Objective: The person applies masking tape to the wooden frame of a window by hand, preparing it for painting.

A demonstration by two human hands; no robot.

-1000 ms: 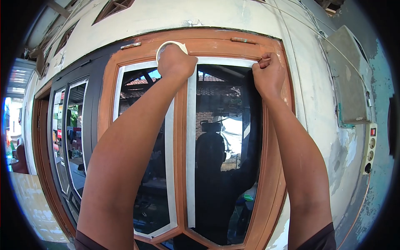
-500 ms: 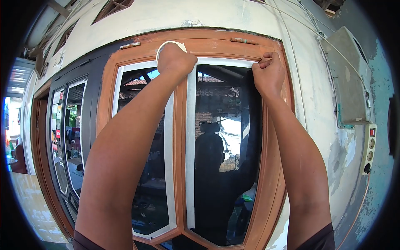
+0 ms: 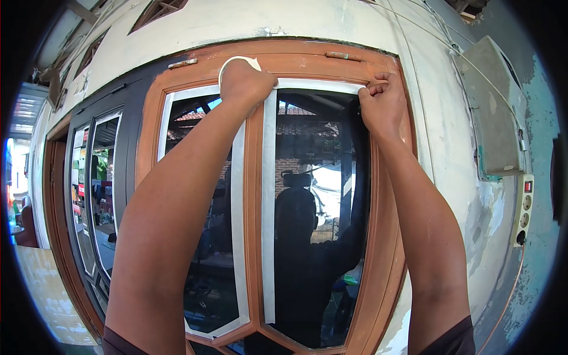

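Observation:
My left hand [image 3: 245, 86] is closed around a roll of masking tape [image 3: 255, 63] at the top of the middle bar of the orange-brown wooden frame [image 3: 254, 195]. From there a pale tape strip [image 3: 319, 84] runs along the top edge of the right glass pane [image 3: 316, 142]. At that pane's upper right corner, my right hand [image 3: 383, 106] pinches the strip's other end, fingers curled. Similar tape lines the pane's left edge and the border of the left pane [image 3: 216, 284]. The palm side of both hands is hidden.
Dark grey framed panes [image 3: 133, 142] adjoin on the left. Metal hinges [image 3: 343, 56] sit on the upper frame. On the right wall are a grey metal box [image 3: 494, 112], a power strip [image 3: 524, 207] and its orange cord [image 3: 510, 296]. Cables run overhead.
The view has shifted very slightly. Both hands stay in nearly the same places, with the tape strip still stretched between them.

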